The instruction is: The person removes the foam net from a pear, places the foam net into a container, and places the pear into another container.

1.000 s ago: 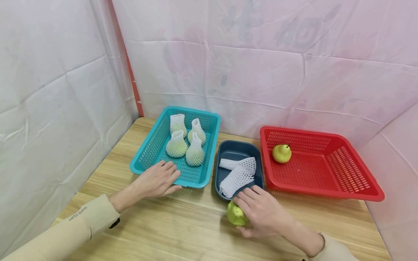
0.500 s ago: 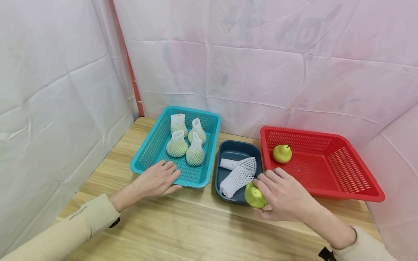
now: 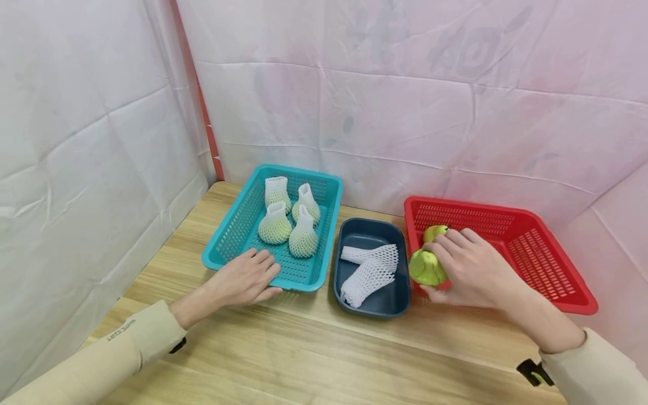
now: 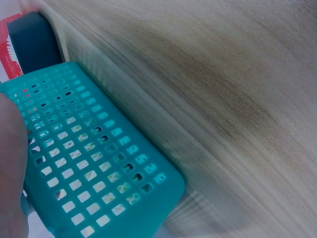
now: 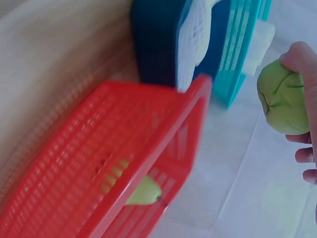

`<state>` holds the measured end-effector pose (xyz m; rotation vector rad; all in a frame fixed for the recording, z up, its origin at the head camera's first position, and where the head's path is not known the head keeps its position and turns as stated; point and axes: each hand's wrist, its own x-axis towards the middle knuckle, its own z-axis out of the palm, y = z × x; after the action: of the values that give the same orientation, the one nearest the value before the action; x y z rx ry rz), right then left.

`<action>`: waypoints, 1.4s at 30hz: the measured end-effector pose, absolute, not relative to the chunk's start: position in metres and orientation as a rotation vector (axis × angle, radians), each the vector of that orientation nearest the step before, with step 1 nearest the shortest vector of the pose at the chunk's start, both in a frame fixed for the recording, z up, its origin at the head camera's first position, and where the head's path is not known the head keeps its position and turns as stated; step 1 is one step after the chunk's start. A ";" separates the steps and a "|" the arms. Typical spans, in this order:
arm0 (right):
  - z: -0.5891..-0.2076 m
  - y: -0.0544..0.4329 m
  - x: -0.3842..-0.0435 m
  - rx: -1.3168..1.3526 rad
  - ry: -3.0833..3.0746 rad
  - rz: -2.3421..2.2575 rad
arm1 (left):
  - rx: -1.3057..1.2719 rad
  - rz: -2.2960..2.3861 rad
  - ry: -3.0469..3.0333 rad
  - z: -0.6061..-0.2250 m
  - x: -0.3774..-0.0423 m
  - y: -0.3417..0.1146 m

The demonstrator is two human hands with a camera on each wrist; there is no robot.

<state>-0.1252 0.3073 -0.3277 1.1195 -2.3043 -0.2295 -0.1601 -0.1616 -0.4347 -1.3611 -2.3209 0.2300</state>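
My right hand (image 3: pixel 468 267) holds a lumpy green fruit (image 3: pixel 426 269) over the left front of the red basket (image 3: pixel 506 306). In the right wrist view the fruit (image 5: pixel 282 96) shows a creased side, with my thumb and fingers around it. A yellow-green pear (image 3: pixel 435 232) lies in that basket, partly hidden behind the hand. My left hand (image 3: pixel 248 275) rests on the near rim of the teal basket (image 3: pixel 334 225), fingers draped over it. Several fruits in white foam nets (image 3: pixel 302 239) stand inside that basket.
Between the baskets stands a dark blue tub (image 3: pixel 372 225) holding white foam net sleeves (image 3: pixel 367 281). Everything is on a wooden table (image 3: pixel 283 349). Pale cloth (image 3: pixel 385 112) hangs behind and at both sides.
My right hand has carried the green fruit from the table in front of the tub, up and to the right, over the red basket's edge. The left hand stays where it was.
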 end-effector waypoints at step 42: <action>-0.380 0.371 -0.183 1.145 -2.793 -0.725 | -1.351 0.243 -2.325 -0.435 -0.159 -0.160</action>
<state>-0.1827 0.3707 -0.3802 1.1447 -2.7930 -0.7255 -0.1593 -0.1602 -0.4353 -1.3510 -2.3247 0.2429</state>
